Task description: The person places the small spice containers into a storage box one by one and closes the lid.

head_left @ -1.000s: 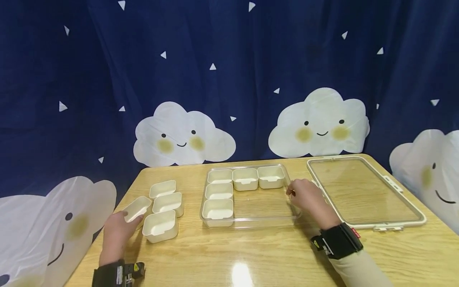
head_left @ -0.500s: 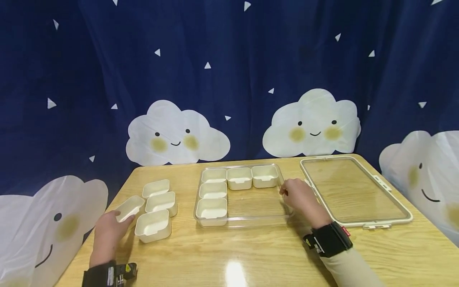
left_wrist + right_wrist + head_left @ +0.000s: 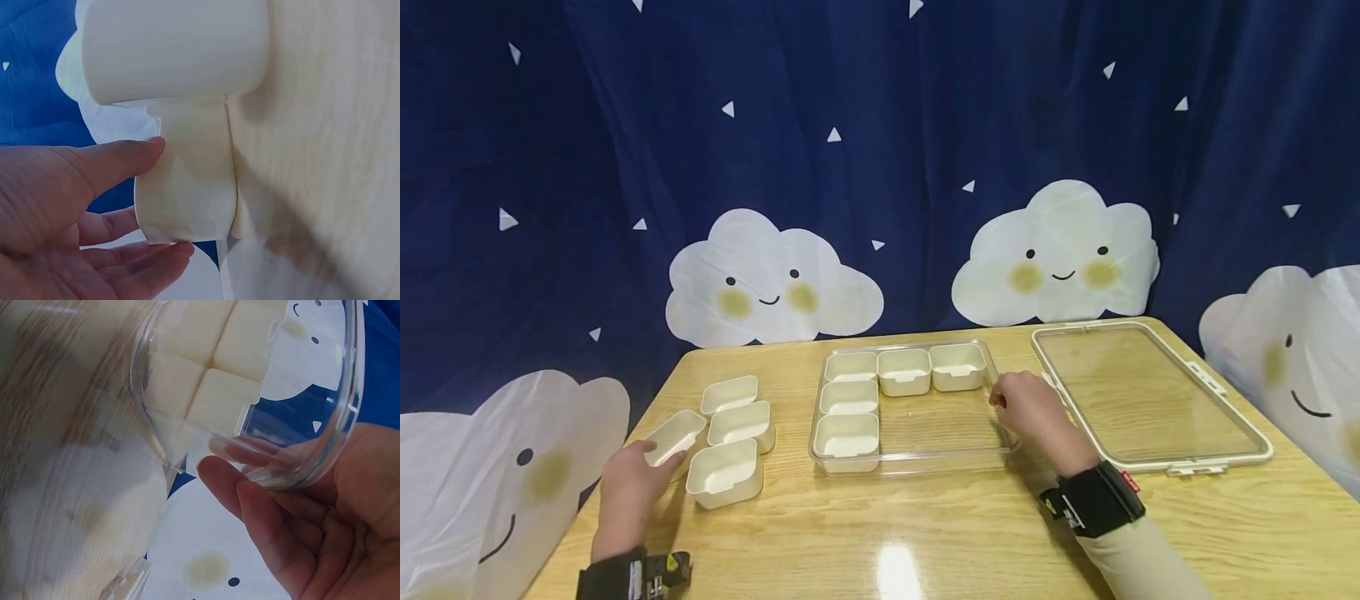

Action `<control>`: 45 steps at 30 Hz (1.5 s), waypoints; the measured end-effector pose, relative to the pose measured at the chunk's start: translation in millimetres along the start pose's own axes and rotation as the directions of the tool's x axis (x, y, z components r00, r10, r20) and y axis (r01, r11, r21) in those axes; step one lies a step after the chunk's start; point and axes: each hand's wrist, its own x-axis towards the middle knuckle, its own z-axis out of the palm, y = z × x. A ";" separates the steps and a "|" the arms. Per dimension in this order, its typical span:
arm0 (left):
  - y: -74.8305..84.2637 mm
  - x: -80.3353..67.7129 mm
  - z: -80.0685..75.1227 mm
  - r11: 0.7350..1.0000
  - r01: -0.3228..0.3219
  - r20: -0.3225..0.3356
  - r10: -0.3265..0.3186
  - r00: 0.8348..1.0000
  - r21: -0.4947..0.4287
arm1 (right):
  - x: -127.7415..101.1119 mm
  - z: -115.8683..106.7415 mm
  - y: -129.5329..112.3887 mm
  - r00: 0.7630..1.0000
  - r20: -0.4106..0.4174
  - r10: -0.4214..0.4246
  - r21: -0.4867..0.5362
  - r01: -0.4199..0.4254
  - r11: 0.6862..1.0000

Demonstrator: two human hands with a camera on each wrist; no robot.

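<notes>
Nearest the camera, two forearms with black wrist straps reach over the wooden bench. The left hand lies at the bench's left edge, its thumb and fingers set against the outermost small cream cup; the left wrist view shows the thumb touching that cup's side wall with the fingers spread under it and only lightly bent, so the hand cradles rather than clamps it. Just beside this cup stand three more loose cream cups in a short column, the nearest one closest to the hand, the others behind it.

The right hand rests at the right-hand rim of the clear tray, which sits in the middle of the bench. In the right wrist view the fingers lie loosely bent beneath the tray's rounded clear corner, touching it; whether they press or merely rest there I cannot tell.

Inside the tray, five cream cups form an L: three along the far wall and two more down the left wall. The rest of the tray floor shows bare.

To the right of the tray, near it but apart, a clear lid with a cream frame lies flat on the bench. Behind everything hangs a dark blue curtain printed with smiling white clouds.
</notes>
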 end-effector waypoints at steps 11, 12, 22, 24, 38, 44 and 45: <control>-1.5 -4.3 3.7 0.995 -0.034 -0.248 0.011 0.969 -0.090 | -1.1 -1.6 -1.8 1.000 0.002 -0.017 0.005 0.017 1.000; -1.3 -4.2 4.0 0.995 -0.047 -0.282 0.020 0.959 -0.091 | -1.4 -1.7 -2.1 1.000 0.003 -0.016 0.005 0.016 1.000; 24.5 -5.8 -5.3 0.977 -0.195 -0.532 0.119 0.838 -0.087 | 0.2 -4.6 -3.0 1.000 0.017 -0.019 0.034 0.019 0.999; 34.9 -7.3 -9.8 0.967 -0.242 -0.554 0.163 0.816 -0.073 | 0.3 -4.0 -3.3 1.000 0.022 -0.019 0.038 0.018 0.999; 138.7 -16.6 -22.0 0.861 -0.446 -0.452 0.305 0.838 -0.245 | 1.9 -2.4 0.9 0.999 -0.023 -0.032 0.035 0.033 0.999; 165.9 -14.8 -4.8 0.820 -0.508 -0.398 0.387 0.832 -0.264 | 0.9 -2.1 1.5 0.999 -0.018 -0.032 0.045 0.032 0.998; 169.8 -14.7 -1.6 0.818 -0.516 -0.389 0.402 0.829 -0.254 | 0.6 -2.0 1.3 1.000 -0.014 -0.027 0.046 0.028 0.999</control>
